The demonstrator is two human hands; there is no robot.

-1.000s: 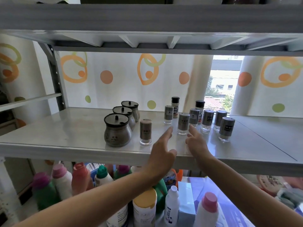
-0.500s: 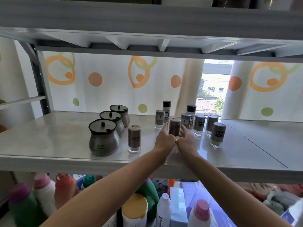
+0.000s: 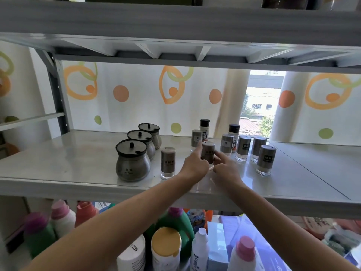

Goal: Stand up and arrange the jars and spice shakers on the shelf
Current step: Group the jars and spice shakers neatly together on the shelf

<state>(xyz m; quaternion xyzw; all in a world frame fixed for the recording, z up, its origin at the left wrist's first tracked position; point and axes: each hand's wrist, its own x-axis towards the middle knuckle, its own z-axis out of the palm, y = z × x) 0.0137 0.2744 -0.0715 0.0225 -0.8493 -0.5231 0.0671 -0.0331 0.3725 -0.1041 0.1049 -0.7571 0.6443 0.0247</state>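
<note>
**Both hands close on one shaker**

A second ago the hands reached out open. Now the left hand [image 3: 192, 167] and right hand [image 3: 227, 171] pinch the middle shaker [image 3: 208, 152] from 9 and 3 o'clock. It stands upright on the shelf [image 3: 78, 163], so repositioning has likely begun.

Count: three jars [image 3: 132, 163] at its 9 o'clock, seven steel shakers [image 3: 168, 163], two black-capped bottles [image 3: 204, 127].
</note>
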